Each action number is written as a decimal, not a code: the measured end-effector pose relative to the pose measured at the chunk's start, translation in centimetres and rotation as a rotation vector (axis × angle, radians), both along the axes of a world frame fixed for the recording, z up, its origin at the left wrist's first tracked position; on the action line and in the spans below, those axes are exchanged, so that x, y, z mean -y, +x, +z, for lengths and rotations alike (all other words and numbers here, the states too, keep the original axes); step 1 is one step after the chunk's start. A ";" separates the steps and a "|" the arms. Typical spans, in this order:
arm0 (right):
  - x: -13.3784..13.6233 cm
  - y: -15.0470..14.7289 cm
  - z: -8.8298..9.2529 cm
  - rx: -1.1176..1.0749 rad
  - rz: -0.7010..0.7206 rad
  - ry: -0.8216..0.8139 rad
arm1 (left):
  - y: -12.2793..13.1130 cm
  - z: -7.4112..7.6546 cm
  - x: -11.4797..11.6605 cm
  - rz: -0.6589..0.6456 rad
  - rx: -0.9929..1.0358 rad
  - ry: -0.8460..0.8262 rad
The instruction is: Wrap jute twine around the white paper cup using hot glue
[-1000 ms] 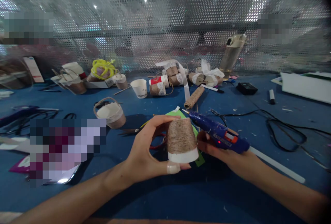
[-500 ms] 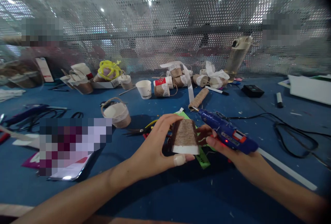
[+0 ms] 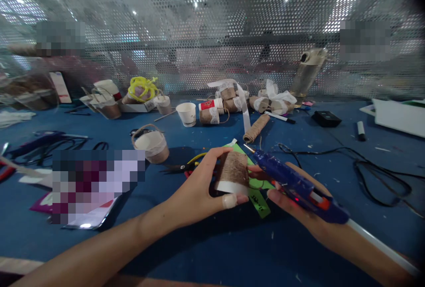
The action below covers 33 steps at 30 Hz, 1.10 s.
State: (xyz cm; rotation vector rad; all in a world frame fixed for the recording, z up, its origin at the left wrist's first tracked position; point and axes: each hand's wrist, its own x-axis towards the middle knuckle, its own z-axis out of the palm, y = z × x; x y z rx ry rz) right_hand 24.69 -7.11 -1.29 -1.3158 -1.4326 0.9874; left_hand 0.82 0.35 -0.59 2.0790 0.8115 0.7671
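My left hand (image 3: 199,189) is wrapped round a paper cup covered in brown twine (image 3: 233,172), held upside down and tilted, its white rim toward me. A plaster covers the left thumb tip. In my right hand (image 3: 295,205) is a blue hot glue gun (image 3: 295,183) with an orange trigger, a white glue stick jutting from its back. The nozzle points up and left, just right of the cup. A green paper strip (image 3: 259,198) lies under both hands.
The blue table (image 3: 206,251) carries a twine spool (image 3: 255,128), a white cup (image 3: 186,113), several twine-wrapped cups, a small basket cup (image 3: 151,145), scissors (image 3: 181,167), black cables (image 3: 372,167), a black box (image 3: 326,118) and a marker (image 3: 360,130). A perforated metal screen stands behind.
The cup has tipped further and sunk lower in my left hand. The glue gun has slid down and to the right, away from the cup's top.
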 end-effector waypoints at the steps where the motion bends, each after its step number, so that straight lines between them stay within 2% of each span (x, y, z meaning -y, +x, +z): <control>1: 0.0 0.0 0.1 0.015 0.016 0.021 | 0.1 0.0 0.0 0.011 0.022 -0.014; 5: -0.2 0.3 -0.4 0.011 0.043 0.038 | 0.2 0.1 0.3 0.027 0.138 -0.061; 8: -0.7 0.7 -1.5 -0.086 -0.033 0.034 | 0.0 0.0 0.4 -0.006 0.210 -0.064; 10: -1.0 0.8 -1.9 -0.165 0.004 0.011 | -0.3 0.0 0.5 -0.059 0.263 -0.064; 16: -1.6 0.3 -1.2 -0.196 0.010 0.044 | -0.5 0.1 0.6 -0.224 0.303 -0.086; 22: -2.0 0.6 -0.6 -0.300 0.063 -0.127 | -0.6 0.0 0.9 -0.308 0.304 -0.078; 26: -2.2 0.8 -0.3 -0.394 0.028 -0.175 | -0.8 0.2 0.5 -0.456 0.247 -0.065; 29: -2.5 0.7 -0.4 -0.458 -0.052 -0.159 | -0.7 0.0 0.0 -0.644 0.135 -0.068; 30: -2.5 0.7 -0.5 -0.462 -0.083 -0.155 | -0.6 -0.1 -0.2 -0.740 0.175 -0.034; 33: -2.6 0.7 -0.5 -0.356 -0.180 -0.092 | -0.4 -0.3 -0.4 -0.791 0.128 -0.033</control>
